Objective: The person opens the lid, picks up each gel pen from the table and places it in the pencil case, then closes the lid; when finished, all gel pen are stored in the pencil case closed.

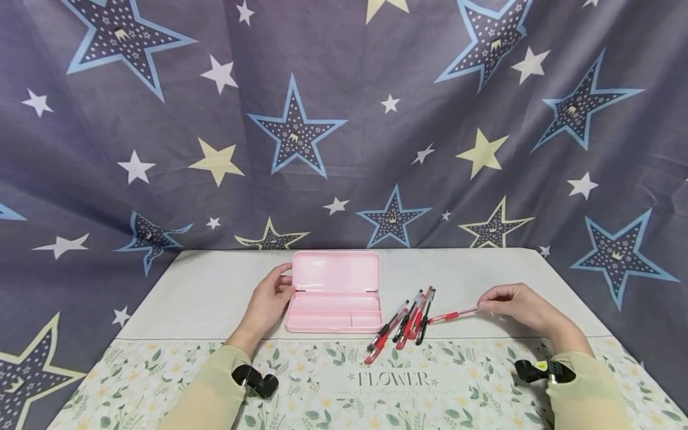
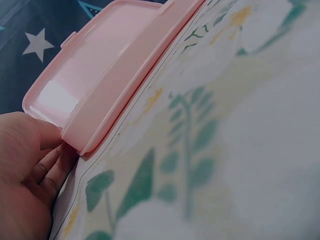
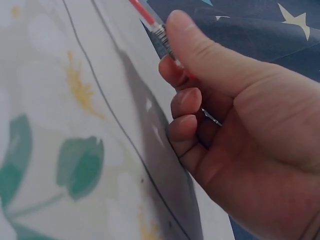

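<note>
A pink pencil case (image 1: 322,303) lies with its lid (image 1: 335,272) raised at the back; inside it are a long compartment and smaller ones. My left hand (image 1: 269,304) holds its left side near the hinge. In the left wrist view, the thumb and curled fingers of that hand (image 2: 25,165) meet at a corner of the case (image 2: 107,95). To the right, my right hand (image 1: 518,304) pinches the end of a red pen (image 1: 451,315) between thumb and forefinger. The pen's other end reaches toward a pile of red and black pens (image 1: 414,319).
The white table top (image 1: 226,298) has a floral cloth (image 1: 398,394) printed with "FLOWER" along its front. A dark curtain (image 1: 344,149) with stars hangs behind the table and at both sides. Each wrist carries a small black camera.
</note>
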A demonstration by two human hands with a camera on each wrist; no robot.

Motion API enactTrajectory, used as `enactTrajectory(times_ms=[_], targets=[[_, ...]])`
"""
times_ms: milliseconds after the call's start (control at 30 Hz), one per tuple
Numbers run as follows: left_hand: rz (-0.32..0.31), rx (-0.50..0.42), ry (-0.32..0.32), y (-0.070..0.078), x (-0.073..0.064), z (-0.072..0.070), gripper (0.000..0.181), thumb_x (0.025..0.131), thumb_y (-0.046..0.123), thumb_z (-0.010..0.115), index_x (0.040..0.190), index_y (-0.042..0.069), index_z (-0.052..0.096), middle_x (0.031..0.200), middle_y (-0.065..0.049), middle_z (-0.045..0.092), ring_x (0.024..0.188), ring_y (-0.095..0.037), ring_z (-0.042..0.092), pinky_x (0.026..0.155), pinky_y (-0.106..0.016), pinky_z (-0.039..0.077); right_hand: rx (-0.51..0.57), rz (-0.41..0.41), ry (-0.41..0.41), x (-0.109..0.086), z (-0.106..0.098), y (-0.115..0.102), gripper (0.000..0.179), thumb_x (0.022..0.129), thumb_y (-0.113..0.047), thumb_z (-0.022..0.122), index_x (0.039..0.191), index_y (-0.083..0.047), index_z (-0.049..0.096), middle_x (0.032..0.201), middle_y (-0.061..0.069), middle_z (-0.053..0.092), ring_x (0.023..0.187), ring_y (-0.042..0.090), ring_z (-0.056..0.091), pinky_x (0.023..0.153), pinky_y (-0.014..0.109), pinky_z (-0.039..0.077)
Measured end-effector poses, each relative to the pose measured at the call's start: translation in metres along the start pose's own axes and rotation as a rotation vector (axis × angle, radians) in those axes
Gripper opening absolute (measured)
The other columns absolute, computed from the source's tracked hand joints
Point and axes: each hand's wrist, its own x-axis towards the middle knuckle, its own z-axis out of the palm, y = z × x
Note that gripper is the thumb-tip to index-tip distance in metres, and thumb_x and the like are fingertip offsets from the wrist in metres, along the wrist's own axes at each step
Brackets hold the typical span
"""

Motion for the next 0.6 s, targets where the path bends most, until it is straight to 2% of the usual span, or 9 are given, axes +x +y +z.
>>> enactTrajectory(times_ms=[167, 400, 600], targets=[[0.002, 0.010, 0.005, -0.001, 0.001, 0.001, 0.055, 0.108, 0.000, 0.066, 0.160, 0.008, 0.053, 0.122, -0.015, 0.075, 0.106, -0.025, 0.071, 0.093, -0.036, 0.056, 0.022, 0.028, 0.052, 0.000, -0.002, -0.002, 0.027, 0.104, -0.028, 0.080, 0.114, -0.003, 0.083, 0.099, 0.003, 0.078, 0.080, 0.013, 0.056, 0.068, 0.030, 0.045], [-0.004, -0.005, 0.000, -0.002, 0.002, 0.001, 0.056, 0.108, 0.000, 0.066, 0.161, 0.008, 0.052, 0.123, -0.016, 0.074, 0.108, -0.027, 0.071, 0.097, -0.041, 0.055, 0.036, 0.022, 0.128, 0.000, -0.005, -0.011, 0.033, 0.107, -0.033, 0.076, 0.118, -0.003, 0.083, 0.109, 0.000, 0.080, 0.096, 0.009, 0.067, 0.083, 0.026, 0.053], [-0.006, 0.014, -0.006, 0.000, 0.001, 0.001, 0.055, 0.108, 0.001, 0.066, 0.161, 0.008, 0.052, 0.124, -0.015, 0.074, 0.106, -0.025, 0.071, 0.095, -0.039, 0.055, 0.106, -0.046, 0.128, 0.002, -0.003, -0.021, 0.033, 0.110, -0.027, 0.071, 0.125, 0.001, 0.080, 0.113, 0.000, 0.080, 0.100, 0.006, 0.069, 0.088, 0.026, 0.054]])
